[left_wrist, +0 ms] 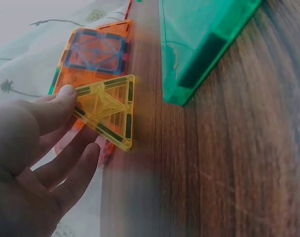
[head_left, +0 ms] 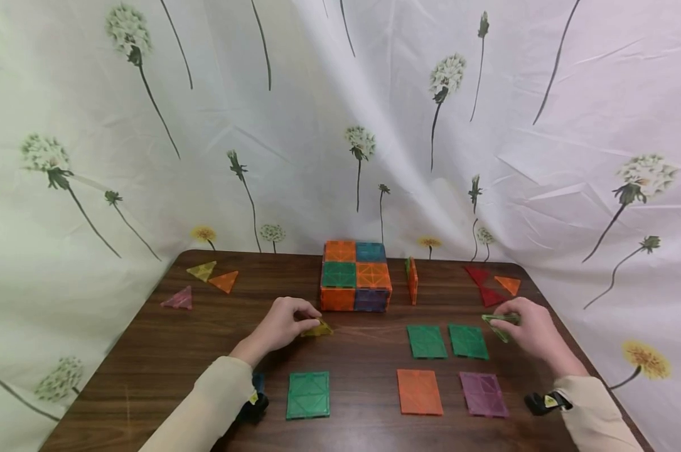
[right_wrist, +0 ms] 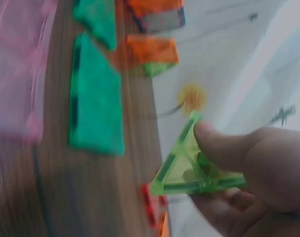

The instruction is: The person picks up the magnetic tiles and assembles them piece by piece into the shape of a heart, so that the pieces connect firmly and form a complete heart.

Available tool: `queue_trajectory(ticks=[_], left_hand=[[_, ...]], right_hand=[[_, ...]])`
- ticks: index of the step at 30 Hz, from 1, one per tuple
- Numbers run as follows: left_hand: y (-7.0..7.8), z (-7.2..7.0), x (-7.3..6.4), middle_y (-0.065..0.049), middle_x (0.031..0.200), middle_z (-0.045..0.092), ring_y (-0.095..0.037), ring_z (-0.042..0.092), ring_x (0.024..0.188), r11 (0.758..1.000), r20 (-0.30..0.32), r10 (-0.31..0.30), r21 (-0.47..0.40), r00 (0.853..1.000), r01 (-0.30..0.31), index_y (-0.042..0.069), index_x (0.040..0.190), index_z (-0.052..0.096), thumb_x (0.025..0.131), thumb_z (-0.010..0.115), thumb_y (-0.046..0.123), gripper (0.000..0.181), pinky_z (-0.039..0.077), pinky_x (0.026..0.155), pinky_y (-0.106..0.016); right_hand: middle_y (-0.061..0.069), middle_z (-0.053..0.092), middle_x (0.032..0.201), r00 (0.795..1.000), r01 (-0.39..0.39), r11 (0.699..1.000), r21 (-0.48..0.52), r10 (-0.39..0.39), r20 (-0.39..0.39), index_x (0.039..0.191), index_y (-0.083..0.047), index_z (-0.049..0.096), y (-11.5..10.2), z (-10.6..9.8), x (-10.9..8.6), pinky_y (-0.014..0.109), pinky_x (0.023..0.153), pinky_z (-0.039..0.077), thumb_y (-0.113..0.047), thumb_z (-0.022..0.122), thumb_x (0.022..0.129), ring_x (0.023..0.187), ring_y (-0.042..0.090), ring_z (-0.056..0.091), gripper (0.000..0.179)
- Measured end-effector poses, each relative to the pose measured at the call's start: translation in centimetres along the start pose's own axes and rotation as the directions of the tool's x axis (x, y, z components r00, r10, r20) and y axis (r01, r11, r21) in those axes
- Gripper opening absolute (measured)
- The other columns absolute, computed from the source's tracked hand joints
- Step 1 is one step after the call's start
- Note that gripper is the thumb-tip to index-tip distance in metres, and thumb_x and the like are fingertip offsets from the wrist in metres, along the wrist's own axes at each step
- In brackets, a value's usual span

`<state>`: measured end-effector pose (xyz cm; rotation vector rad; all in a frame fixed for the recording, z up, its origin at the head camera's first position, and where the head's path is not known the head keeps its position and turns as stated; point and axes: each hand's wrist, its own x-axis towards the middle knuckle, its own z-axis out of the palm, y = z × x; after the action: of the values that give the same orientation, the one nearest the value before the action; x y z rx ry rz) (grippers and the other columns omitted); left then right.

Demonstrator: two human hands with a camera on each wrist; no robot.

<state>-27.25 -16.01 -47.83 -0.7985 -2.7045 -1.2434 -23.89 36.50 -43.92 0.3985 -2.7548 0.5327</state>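
Pinched between thumb and fingers of my left hand (head_left: 286, 323) is a yellow triangular magnetic tile (left_wrist: 107, 108), held in front of the block of tiles (head_left: 355, 276). That block has orange, green, blue and purple squares on its faces. At the right, my right hand (head_left: 529, 326) grips a light green triangular magnetic tile (right_wrist: 189, 168) by thumb and fingers, above the table. Close to it lie two green square tiles (head_left: 427, 342), and behind it red triangular tiles (head_left: 491, 296). In the right wrist view part of the light green tile is hidden by the thumb.
An orange tile (head_left: 413, 281) stands upright right of the block, with a green one behind it. Flat in front lie a green square (head_left: 309, 395), an orange square (head_left: 419, 392) and a purple square (head_left: 483, 394). Triangles, including an orange one (head_left: 224, 282), lie far left.
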Motion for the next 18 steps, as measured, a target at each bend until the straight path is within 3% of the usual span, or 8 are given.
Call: queue_trajectory(ticks=[4, 9, 18], left_hand=[[0.3, 0.3, 0.2, 0.000, 0.097, 0.079, -0.016, 0.070, 0.085, 1.000, 0.014, -0.004, -0.013, 1.000, 0.004, 0.008, 0.103, 0.083, 0.094, 0.080, 0.010, 0.010, 0.057, 0.070, -0.026], [0.8, 0.8, 0.5, -0.001, 0.098, 0.079, -0.017, 0.070, 0.085, 1.000, 0.028, 0.007, -0.031, 1.000, -0.006, 0.007, 0.103, 0.083, 0.095, 0.079, 0.009, 0.010, 0.057, 0.069, -0.026], [1.4, 1.6, 1.1, 0.002, 0.096, 0.078, -0.016, 0.070, 0.088, 0.999, 0.038, 0.039, -0.027, 0.999, -0.038, 0.007, 0.103, 0.083, 0.094, 0.079, 0.009, 0.009, 0.057, 0.073, -0.026]], right_hand=[[-0.003, 0.073, 0.089, 0.997, 0.072, 0.996, 0.049, -0.070, -0.042, 0.089, -0.016, 0.076, -2.1, 0.8, 0.8, 0.042, 0.072, 0.054, -0.013, 0.088, 0.085, 0.082, 0.019, 0.067, 0.013], [-0.009, 0.071, 0.088, 0.988, 0.155, 0.982, 0.109, -0.151, -0.039, 0.091, -0.020, 0.075, -4.3, 2.1, 2.1, 0.037, 0.070, 0.057, -0.014, 0.088, 0.087, 0.080, 0.011, 0.067, 0.015], [-0.008, 0.074, 0.094, 0.965, 0.249, 0.954, 0.167, -0.259, 0.041, 0.097, -0.021, 0.077, -8.2, 4.8, 4.2, 0.037, 0.074, 0.060, -0.021, 0.085, 0.090, 0.085, 0.011, 0.070, 0.011]])
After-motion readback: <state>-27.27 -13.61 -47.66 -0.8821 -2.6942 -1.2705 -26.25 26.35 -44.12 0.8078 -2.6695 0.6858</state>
